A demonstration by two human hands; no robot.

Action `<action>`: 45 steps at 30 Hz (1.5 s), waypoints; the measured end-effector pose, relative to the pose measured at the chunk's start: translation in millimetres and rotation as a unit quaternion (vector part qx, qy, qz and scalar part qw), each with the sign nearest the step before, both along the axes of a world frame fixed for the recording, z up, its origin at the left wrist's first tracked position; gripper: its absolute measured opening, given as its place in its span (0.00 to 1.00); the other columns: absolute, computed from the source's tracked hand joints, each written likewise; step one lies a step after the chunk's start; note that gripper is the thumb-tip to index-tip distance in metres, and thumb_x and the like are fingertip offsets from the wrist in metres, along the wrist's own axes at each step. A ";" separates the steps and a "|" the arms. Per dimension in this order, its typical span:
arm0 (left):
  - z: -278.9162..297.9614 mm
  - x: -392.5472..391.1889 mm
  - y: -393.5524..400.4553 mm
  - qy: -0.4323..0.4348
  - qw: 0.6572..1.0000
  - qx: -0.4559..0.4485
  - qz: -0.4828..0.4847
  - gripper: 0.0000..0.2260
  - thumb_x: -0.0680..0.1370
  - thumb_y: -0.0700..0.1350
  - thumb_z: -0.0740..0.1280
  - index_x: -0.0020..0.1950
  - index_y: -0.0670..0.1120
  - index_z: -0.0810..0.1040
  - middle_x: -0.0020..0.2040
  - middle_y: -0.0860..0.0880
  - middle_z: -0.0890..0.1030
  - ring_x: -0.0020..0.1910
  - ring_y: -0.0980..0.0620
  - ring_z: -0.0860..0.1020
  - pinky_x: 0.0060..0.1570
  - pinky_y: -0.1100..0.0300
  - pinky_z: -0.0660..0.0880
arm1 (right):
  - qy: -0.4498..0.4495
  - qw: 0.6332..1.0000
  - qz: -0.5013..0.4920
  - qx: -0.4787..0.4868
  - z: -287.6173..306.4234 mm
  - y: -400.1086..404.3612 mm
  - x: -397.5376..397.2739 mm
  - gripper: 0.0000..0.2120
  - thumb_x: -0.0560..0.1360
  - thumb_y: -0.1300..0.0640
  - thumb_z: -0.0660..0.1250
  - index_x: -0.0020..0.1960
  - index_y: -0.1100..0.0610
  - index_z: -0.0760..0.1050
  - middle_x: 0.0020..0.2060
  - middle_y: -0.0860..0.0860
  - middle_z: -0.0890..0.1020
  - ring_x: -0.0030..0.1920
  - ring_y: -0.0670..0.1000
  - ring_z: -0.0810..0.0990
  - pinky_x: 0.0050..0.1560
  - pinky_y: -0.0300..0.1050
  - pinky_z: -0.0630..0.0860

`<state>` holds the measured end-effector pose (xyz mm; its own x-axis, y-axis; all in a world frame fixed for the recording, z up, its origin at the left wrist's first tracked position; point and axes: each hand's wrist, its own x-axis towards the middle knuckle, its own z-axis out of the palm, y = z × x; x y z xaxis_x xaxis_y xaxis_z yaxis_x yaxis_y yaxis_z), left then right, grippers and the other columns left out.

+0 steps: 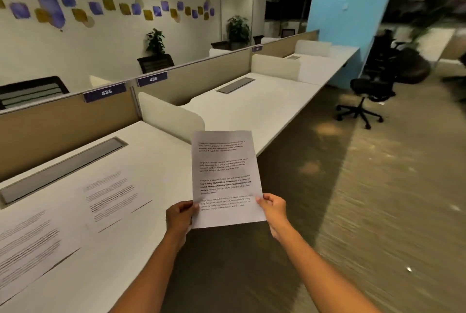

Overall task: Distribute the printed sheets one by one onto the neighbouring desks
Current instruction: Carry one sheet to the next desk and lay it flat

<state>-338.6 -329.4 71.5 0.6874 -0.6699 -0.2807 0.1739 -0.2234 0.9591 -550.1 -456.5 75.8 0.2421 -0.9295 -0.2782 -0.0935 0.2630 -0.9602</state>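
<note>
I hold a printed sheet (223, 176) upright in front of me, over the front edge of the nearest desk (161, 158). My left hand (180, 216) pinches its lower left edge and my right hand (273, 209) pinches its lower right edge. Two more printed sheets lie flat on this desk: one (113, 196) near the middle and one (27, 242) at the far left. Beyond a low white divider (169, 116) lies the neighbouring desk (252, 108), and a third desk (325, 65) follows it.
Tan partition panels (63, 121) with number plates 435 and 436 run along the back of the desks. A black office chair (370, 90) stands on the carpet at the right, beside a blue column (353, 10). Open carpet stretches along the desk fronts.
</note>
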 end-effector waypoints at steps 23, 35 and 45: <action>115.7 -137.7 -436.0 -0.016 0.960 -0.141 -0.240 0.04 0.76 0.41 0.70 0.50 0.44 0.81 0.52 0.45 0.83 0.52 0.42 0.82 0.52 0.47 0.81 | -0.065 0.955 -0.256 -0.135 101.1 -331.2 -175.8 0.06 0.76 0.63 0.70 0.53 0.61 0.78 0.54 0.62 0.83 0.52 0.57 0.82 0.59 0.55 0.79; 113.0 -146.3 -622.9 -0.006 0.949 -0.140 -0.283 0.07 0.75 0.39 0.71 0.52 0.42 0.81 0.51 0.43 0.83 0.49 0.47 0.82 0.53 0.50 0.80 | -0.061 0.942 -0.307 -0.123 98.5 -496.1 -186.7 0.13 0.76 0.61 0.70 0.59 0.65 0.77 0.54 0.59 0.84 0.55 0.58 0.83 0.60 0.53 0.79; 97.0 -150.1 -811.9 -0.030 0.955 -0.124 -0.268 0.09 0.76 0.40 0.71 0.55 0.40 0.81 0.54 0.42 0.83 0.52 0.42 0.82 0.56 0.44 0.79 | -0.060 0.953 -0.272 -0.120 86.1 -696.1 -192.3 0.06 0.76 0.62 0.69 0.53 0.59 0.78 0.49 0.55 0.84 0.44 0.48 0.83 0.40 0.36 0.78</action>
